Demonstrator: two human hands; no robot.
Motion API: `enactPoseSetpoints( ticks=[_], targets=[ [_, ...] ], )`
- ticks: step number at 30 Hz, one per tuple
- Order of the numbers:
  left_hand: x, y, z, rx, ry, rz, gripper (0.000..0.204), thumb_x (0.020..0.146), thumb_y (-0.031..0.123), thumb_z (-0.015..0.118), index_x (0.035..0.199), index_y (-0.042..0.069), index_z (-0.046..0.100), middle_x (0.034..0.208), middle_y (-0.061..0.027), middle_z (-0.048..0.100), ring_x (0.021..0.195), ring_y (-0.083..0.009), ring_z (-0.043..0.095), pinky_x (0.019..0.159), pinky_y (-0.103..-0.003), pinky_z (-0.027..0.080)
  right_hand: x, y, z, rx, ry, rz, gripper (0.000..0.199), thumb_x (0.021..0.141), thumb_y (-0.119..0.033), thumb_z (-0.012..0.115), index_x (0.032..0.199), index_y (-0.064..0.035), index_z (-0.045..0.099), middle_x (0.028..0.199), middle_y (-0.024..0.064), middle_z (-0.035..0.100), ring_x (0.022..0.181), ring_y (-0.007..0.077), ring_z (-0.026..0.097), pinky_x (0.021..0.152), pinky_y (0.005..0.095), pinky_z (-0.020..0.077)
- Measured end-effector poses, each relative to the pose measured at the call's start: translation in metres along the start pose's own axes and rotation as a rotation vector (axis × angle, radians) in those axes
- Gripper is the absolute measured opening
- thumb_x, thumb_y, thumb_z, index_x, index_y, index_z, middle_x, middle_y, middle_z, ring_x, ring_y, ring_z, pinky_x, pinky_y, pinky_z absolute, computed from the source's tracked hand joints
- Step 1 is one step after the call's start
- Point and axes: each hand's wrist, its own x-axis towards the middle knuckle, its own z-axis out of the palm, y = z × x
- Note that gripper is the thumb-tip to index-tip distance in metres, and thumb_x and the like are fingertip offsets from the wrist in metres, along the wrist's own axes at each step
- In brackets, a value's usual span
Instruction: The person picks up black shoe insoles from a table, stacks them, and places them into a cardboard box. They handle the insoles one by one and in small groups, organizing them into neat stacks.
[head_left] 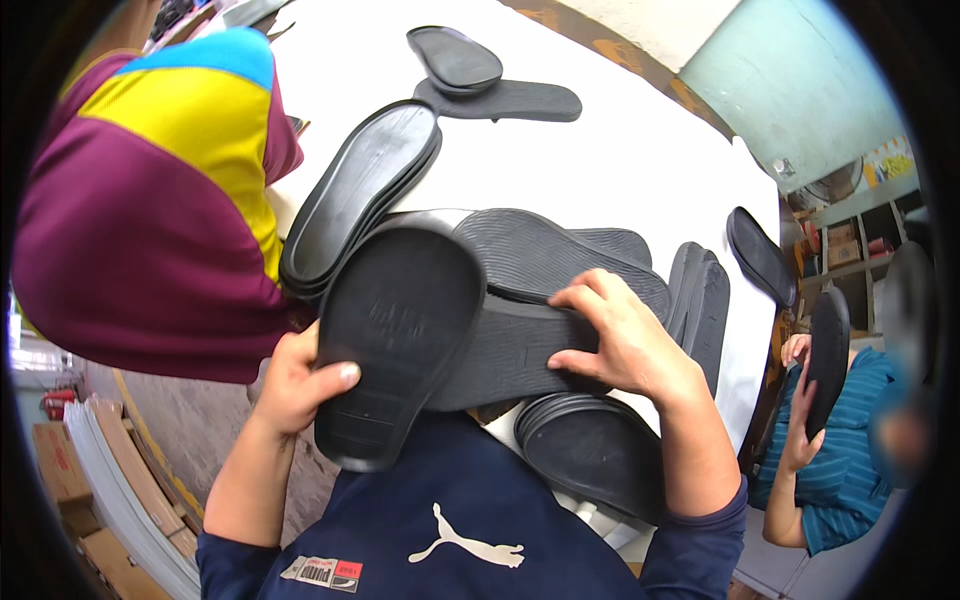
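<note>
My left hand (292, 385) grips the edge of a black shoe sole (405, 310), thumb lying on its smooth inner face. Tilted toward me, that sole overlaps a second black shoe sole (515, 350) with fine ridges. My right hand (635, 345) pinches this second one, fingers on its far edge and thumb on its near side. Just beyond are ridged soles (560, 250) lying face down. A stack of soles (590, 445) sits below my right wrist, and another stack (365, 185) stands to the far left.
Two more soles (500, 98) lie at the back of the white table (620, 150), and several stand on edge (705, 300) at right. A person in a maroon and yellow garment (150, 220) is close at left. Another person (840, 440) at right holds a sole.
</note>
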Motion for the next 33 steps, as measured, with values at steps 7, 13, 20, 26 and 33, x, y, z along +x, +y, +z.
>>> enactPoseSetpoints(
  ticks=[7, 13, 20, 26, 33],
  targets=[
    [0.022, 0.032, -0.010, 0.141, -0.100, 0.493, 0.050, 0.077, 0.024, 0.084, 0.115, -0.005, 0.068, 0.131, -0.0258, 0.057, 0.110, -0.0311, 0.063, 0.099, -0.040, 0.048, 0.018, -0.013, -0.023, 0.289, -0.191, -0.036, 0.050, 0.073, -0.025, 0.086, 0.110, -0.0005, 0.063, 0.081, 0.0187, 0.071, 0.078, 0.0368, 0.072, 0.072, 0.0426, 0.0545],
    [0.036, 0.017, -0.021, -0.358, 0.235, 0.390, 0.044, 0.100, 0.021, 0.061, 0.135, -0.003, 0.054, 0.122, -0.0178, 0.067, 0.101, -0.0283, 0.071, 0.090, -0.038, 0.057, -0.013, -0.021, -0.065, 0.218, 0.415, 0.050, 0.038, 0.078, -0.023, 0.078, 0.102, 0.0014, 0.061, 0.081, 0.0219, 0.070, 0.081, 0.0367, 0.072, 0.074, 0.0431, 0.0575],
    [0.074, -0.042, 0.003, -0.159, 0.153, 0.015, 0.025, 0.102, 0.017, 0.058, 0.119, -0.001, 0.065, 0.107, -0.0088, 0.072, 0.088, -0.0163, 0.070, 0.081, -0.029, 0.057, -0.001, -0.046, 0.030, -0.420, 0.425, 0.371, 0.021, 0.080, -0.016, 0.071, 0.095, -0.0043, 0.062, 0.089, 0.0108, 0.062, 0.085, 0.0227, 0.064, 0.061, 0.0305, 0.0547],
    [0.099, -0.062, 0.010, -0.077, 0.017, -0.112, 0.029, 0.100, 0.016, 0.059, 0.121, -0.004, 0.063, 0.111, -0.0094, 0.071, 0.095, -0.0155, 0.067, 0.087, -0.028, 0.052, -0.069, -0.015, 0.005, -0.111, 0.568, 0.327, 0.030, 0.083, -0.023, 0.078, 0.100, -0.0031, 0.063, 0.104, 0.0134, 0.064, 0.098, 0.0321, 0.064, 0.078, 0.0394, 0.0569],
    [0.103, -0.069, 0.004, -0.134, -0.066, -0.045, 0.049, 0.092, 0.020, 0.061, 0.134, -0.006, 0.054, 0.123, -0.0133, 0.066, 0.108, -0.0199, 0.065, 0.098, -0.031, 0.048, -0.129, 0.021, 0.027, -0.432, 0.325, 0.889, 0.093, 0.072, -0.035, 0.090, 0.145, 0.0025, 0.045, 0.142, 0.0268, 0.047, 0.124, 0.0405, 0.051, 0.103, 0.0494, 0.0462]
  ],
)
